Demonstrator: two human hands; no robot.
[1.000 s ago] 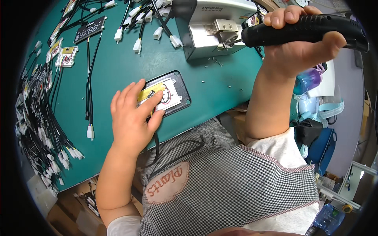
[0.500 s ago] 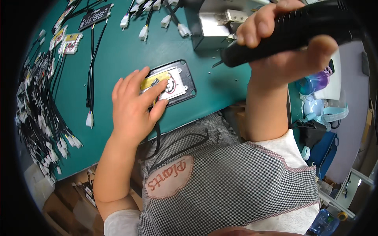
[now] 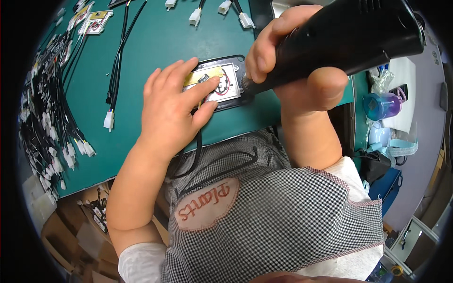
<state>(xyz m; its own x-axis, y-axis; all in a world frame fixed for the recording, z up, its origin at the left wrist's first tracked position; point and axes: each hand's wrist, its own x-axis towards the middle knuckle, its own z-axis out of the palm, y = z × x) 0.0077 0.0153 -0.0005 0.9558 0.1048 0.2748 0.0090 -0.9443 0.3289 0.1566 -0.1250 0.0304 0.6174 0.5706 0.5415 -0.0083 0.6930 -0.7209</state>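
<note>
My two hands meet over the small black tray on the green counter (image 3: 155, 52).

My right hand (image 3: 302, 70) has its grip wrapped tight around the big black power screwdriver (image 3: 349, 37), which has come down from high up by the grey box a second ago; its tip now sits just beside the tray's right edge, so I think the work on the part is about to start. My left hand (image 3: 172, 106) stays pressed flat on the black tray (image 3: 226, 89), fingers spread, grip not closed on anything, holding it steady near the counter's front edge. Black cables with white plugs (image 3: 109, 118) lie to the left.
</note>
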